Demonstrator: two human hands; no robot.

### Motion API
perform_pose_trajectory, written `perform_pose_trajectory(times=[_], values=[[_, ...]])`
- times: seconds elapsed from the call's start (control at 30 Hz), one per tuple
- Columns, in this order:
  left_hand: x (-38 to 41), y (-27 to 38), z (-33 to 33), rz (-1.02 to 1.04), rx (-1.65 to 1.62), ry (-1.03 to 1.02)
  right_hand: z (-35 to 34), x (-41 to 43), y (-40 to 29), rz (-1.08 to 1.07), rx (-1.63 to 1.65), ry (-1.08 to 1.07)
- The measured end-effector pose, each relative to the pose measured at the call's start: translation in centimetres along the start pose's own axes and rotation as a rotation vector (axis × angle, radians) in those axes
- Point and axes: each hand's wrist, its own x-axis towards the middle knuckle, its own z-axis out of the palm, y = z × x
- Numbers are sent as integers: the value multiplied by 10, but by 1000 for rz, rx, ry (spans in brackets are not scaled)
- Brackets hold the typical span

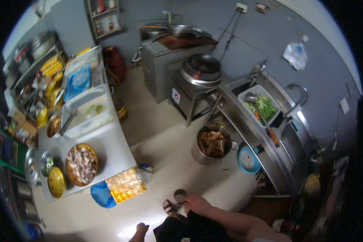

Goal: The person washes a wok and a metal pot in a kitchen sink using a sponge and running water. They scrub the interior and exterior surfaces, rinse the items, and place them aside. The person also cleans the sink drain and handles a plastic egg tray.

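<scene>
My right hand (195,204) grips the rim of a small round bowl (180,196), which looks metallic, above the floor and near my sandalled foot. My left hand (142,227) hangs low at the bottom of the view with its fingers curled in and no object visible in it. On the steel table to the left, a brown bowl (81,165) of chopped raw meat stands beside a yellow bowl (57,182). A tall steel stockpot (211,158) with large meat or bone pieces stands on the floor ahead.
A wok (202,68) rests on a steel stove. To the right, a white basket (243,95) of greens sits in the steel sink, with a blue basin (251,169) below. A yellow egg tray (128,195) and blue bag (103,195) lie by the table (116,148).
</scene>
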Motion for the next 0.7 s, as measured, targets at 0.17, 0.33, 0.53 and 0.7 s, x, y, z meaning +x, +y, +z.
perform_pose_trajectory(times=[0.17, 0.33, 0.53, 0.7], values=[[30, 63, -96, 70, 78, 192, -53, -88, 31, 269, -52, 356], [83, 133, -134, 262, 298, 326, -94, -165, 70, 467, -72, 571], [52, 338, -102, 466, 364, 240, -142, -279, 135, 671, -184, 839], [26, 477, -91, 1010, 258, 251, -192, -323, 174, 768, -147, 1087]])
